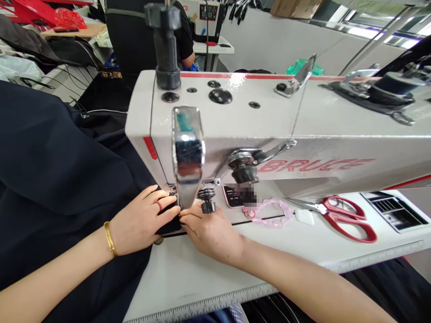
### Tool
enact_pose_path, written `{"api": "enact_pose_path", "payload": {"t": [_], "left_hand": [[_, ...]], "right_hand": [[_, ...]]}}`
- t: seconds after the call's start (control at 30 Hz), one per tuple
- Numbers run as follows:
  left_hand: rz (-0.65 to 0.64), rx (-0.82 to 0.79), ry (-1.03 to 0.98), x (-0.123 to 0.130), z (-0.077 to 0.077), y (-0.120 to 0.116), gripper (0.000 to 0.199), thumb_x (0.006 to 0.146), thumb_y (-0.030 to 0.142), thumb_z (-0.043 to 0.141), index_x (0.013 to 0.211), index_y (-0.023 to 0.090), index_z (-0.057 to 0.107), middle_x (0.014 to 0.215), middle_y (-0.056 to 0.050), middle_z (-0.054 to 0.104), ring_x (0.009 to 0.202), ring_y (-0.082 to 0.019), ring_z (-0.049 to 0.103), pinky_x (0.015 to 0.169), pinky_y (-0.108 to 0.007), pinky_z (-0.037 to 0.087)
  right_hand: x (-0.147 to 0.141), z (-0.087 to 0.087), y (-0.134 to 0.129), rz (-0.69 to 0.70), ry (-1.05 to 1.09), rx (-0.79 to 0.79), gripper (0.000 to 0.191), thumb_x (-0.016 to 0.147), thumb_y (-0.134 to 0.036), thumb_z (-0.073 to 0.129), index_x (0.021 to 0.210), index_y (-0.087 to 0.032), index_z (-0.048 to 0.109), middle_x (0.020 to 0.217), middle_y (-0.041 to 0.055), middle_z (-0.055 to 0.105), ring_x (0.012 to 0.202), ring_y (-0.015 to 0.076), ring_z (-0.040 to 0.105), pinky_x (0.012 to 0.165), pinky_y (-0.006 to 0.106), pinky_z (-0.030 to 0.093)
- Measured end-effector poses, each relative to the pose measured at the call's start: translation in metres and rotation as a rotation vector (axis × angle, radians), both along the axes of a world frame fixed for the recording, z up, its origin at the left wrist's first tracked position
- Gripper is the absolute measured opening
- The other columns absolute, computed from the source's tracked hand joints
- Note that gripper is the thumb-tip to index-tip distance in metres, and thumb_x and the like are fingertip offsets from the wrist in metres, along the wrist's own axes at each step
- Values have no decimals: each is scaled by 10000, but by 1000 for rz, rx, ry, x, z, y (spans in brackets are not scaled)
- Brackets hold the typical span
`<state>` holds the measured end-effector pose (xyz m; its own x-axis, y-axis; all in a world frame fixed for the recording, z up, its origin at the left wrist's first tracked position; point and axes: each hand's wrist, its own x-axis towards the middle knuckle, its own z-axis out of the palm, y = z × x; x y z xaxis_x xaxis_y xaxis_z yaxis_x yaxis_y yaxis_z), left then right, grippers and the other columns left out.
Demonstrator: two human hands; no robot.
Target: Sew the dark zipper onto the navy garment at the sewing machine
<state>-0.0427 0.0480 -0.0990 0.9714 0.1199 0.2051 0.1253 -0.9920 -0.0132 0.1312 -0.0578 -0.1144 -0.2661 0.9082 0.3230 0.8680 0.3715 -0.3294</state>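
Observation:
A white sewing machine [215,121] with red lettering spans the view. Dark navy fabric [67,179] drapes over the left side and runs under the needle area. My left hand [139,220], with a gold bracelet and a red ring, lies on the fabric left of the needle area, its fingers spread. Just right of the needle area, my right hand [212,231] has its fingers curled together at the fabric's edge, and the fingertips are partly hidden by the machine's parts. The needle itself is hidden behind the shiny metal guard [188,157].
Right of my right hand on the white table [188,278] lie a phone [232,196], a pink bead bracelet [272,213] and red-handled scissors [346,217]. A ruler strip [232,296] follows the front edge. Behind the machine, a person's arm [188,59] shows beside a black chair [129,40].

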Motion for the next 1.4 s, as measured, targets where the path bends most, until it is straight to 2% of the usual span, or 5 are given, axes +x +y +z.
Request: {"api": "enact_pose_path", "payload": {"t": [0.17,0.4,0.83,1.2,1.4], "left_hand": [[-180,73,-118,-7,-3,-5,294,783,64,453,1030,145,591,1052,-48,630,997,-200,515,1000,-455,336],[-121,38,-116,-5,-8,-10,251,825,75,440,1004,132,606,1003,-56,645,945,-184,541,975,-465,362],[-109,81,-125,-1,-10,-1,283,817,81,365,951,109,613,904,-88,654,887,-200,572,700,-330,471],[-90,111,-176,1,-19,3,231,862,167,383,921,147,605,887,-84,638,791,-186,579,604,-301,471],[-105,92,-177,4,-15,2,216,853,172,405,935,157,604,887,-72,630,846,-201,564,743,-354,477]], "right_hand": [[6,1,6,-45,108,-113,118,831,-154,514,808,-160,629,769,40,625,735,150,560,672,260,426],[4,1,4,-77,229,-131,170,850,-167,488,734,-139,609,717,35,590,668,134,526,612,244,400],[2,3,12,-10,-44,-144,175,791,-92,444,720,-150,593,761,46,594,702,161,510,622,278,378],[2,6,17,-125,177,-260,149,872,-203,467,808,-163,595,797,45,615,772,146,548,693,252,395],[2,8,14,-85,53,-243,153,855,-260,486,848,-160,602,875,41,629,819,181,552,718,287,399]]}}
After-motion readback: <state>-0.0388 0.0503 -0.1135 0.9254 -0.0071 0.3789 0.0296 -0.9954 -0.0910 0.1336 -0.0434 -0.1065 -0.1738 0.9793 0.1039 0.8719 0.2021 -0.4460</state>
